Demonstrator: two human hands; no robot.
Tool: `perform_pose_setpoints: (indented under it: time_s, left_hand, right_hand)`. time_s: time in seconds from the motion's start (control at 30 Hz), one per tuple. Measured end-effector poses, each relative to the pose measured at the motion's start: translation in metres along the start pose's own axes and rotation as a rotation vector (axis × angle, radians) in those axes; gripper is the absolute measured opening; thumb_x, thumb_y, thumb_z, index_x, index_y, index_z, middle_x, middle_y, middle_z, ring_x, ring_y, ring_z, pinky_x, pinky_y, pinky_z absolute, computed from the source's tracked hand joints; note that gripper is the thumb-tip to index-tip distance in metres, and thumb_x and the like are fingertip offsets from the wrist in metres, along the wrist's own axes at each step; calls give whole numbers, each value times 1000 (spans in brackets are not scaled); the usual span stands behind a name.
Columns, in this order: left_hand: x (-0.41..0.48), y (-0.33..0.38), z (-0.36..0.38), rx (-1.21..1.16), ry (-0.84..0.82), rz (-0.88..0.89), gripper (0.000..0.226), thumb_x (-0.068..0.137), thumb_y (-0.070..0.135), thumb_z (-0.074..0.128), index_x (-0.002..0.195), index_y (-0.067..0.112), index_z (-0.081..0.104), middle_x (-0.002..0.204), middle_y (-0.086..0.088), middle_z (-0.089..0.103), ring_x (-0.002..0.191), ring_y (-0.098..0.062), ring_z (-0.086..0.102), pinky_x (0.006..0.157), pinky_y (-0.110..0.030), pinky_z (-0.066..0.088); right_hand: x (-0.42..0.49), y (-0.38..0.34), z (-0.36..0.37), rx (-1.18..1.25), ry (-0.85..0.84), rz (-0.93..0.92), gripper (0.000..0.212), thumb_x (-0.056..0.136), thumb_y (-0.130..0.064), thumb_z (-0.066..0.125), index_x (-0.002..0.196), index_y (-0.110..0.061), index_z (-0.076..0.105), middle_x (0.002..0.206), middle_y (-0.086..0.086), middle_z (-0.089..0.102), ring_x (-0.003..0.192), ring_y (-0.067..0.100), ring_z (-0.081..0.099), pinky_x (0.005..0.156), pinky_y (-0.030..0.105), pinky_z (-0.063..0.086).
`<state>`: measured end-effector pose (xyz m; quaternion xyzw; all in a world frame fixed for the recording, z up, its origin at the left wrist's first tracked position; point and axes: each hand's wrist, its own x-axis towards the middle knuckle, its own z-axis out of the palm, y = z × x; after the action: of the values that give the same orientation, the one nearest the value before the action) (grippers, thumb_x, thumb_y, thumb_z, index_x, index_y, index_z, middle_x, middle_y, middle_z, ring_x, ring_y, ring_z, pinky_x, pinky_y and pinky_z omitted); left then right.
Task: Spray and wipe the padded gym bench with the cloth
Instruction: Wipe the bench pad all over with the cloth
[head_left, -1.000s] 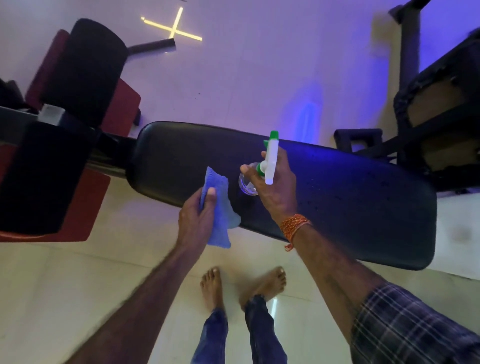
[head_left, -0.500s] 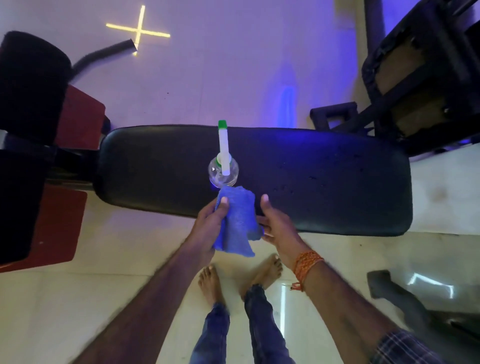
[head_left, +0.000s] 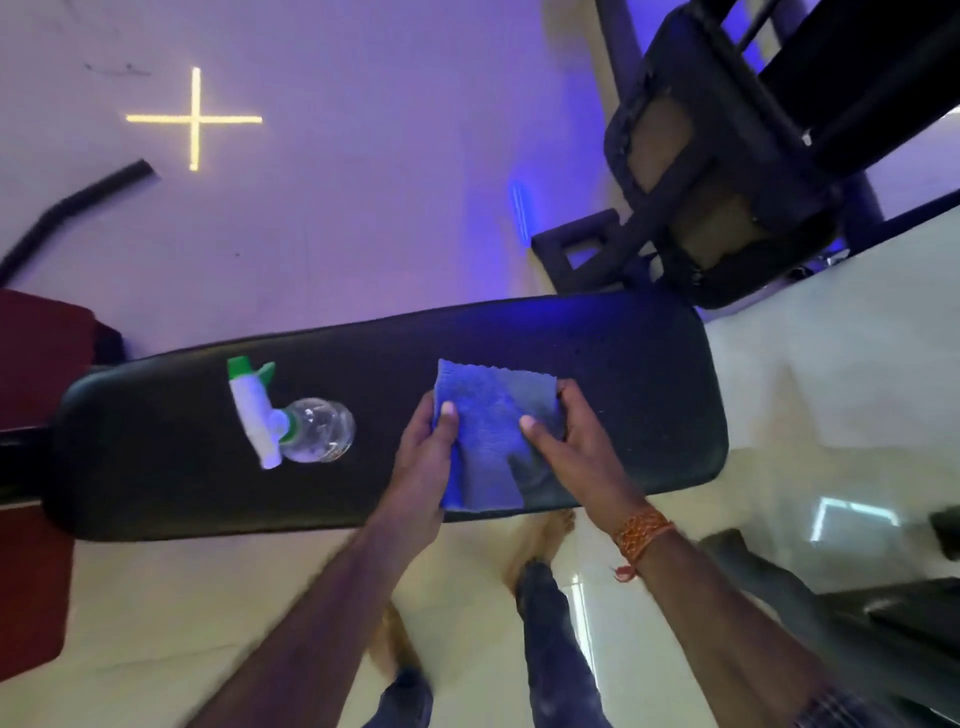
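1. The padded gym bench (head_left: 623, 364) is a long black counter with rounded corners, running across the view from lower left to upper right, its far edge tinted blue by the room light.
2. The cloth (head_left: 488, 415) is blue and roughly square, with a fuzzy nap; it is spread over the counter's right half, its near edge reaching the counter's near side.
3. The left hand (head_left: 423, 457) has its fingers closed on the cloth's left edge, thumb on top.
4. The right hand (head_left: 576, 441) has its fingers closed on the cloth's right edge, thumb pressed on the fabric; an orange thread band (head_left: 641, 530) circles that wrist.
5. The spray bottle (head_left: 291, 421), clear with a white and green trigger head, stands on the counter's left half, well apart from both hands.
6. Half a second ago the cloth hung bunched between the hands at the counter's near edge, just beside the bottle; now it is opened out flat and lies further right along the counter.
7. A second ago the right hand held the bottle; now it grips only cloth.
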<state>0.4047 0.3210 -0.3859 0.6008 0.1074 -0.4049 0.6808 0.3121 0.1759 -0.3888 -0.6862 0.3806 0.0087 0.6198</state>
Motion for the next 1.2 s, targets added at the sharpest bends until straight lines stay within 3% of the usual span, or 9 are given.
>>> perform_pose_setpoints:
  time_s: [0.17,0.3,0.43,0.5,0.57,0.67,0.93,1.07,1.2]
  left_hand:
    - [41,-22,65,323,-63,56,21,107,5,49,124,9,61,112,-20,73,95,-32,68,92,-52,58]
    - [78,-27,121,708,-111,192,25,103,8,53,126,14,60,104,-12,72,95,-37,69,87,-56,56]
    - [110,-27,174,930,-156,290,30,102,20,56,132,19,58,111,-3,71,98,-27,69,85,-48,57]
    - [127,-28,181,1149,-101,414,37,102,25,57,139,21,56,131,-2,63,116,-24,61,94,-46,54]
    - [141,-27,176,1375,-67,487,49,102,27,57,149,20,48,154,-6,45,141,-26,43,111,-48,42]
    - [158,-28,160,1599,-171,467,63,105,35,51,162,22,28,172,-6,16,159,-25,13,125,-48,20]
    - [164,-40,151,1677,-235,516,91,94,53,61,165,17,16,174,-9,4,161,-29,3,125,-53,15]
    - [168,-36,159,1734,-376,507,106,88,76,42,165,15,3,173,-6,-8,160,-29,-10,127,-55,-2]
    - [180,-30,169,1745,-412,484,120,79,67,70,165,16,3,174,-4,-5,160,-27,-10,128,-56,0]
  right_hand:
    - [41,4,-66,-74,269,-8,22,100,-15,64,121,-13,60,108,2,71,102,21,69,93,38,58]
    - [73,17,-125,-276,331,-43,19,102,-20,62,120,-15,60,104,-4,67,89,0,65,73,5,49]
    - [117,32,-181,-508,421,-60,40,98,-25,67,135,-14,56,129,8,65,115,25,64,91,30,50]
    - [130,44,-186,-676,456,-104,61,100,-40,62,153,-17,43,155,16,45,139,34,47,108,45,46]
    - [132,57,-167,-892,305,-167,72,101,-63,40,163,-29,23,171,14,18,156,38,22,120,60,29]
    - [141,86,-136,-1138,162,-180,73,100,-72,24,164,-40,9,175,7,0,160,42,-2,120,75,9]
    - [198,82,-139,-1098,352,-163,56,107,-57,27,159,-38,34,169,4,29,157,41,19,120,71,19]
    - [162,103,-153,-1152,232,-319,57,110,-53,28,163,-34,23,173,6,17,160,39,10,122,65,20]
    - [198,86,-169,-1124,247,-276,53,107,-50,35,158,-34,39,168,3,34,155,38,26,121,59,25]
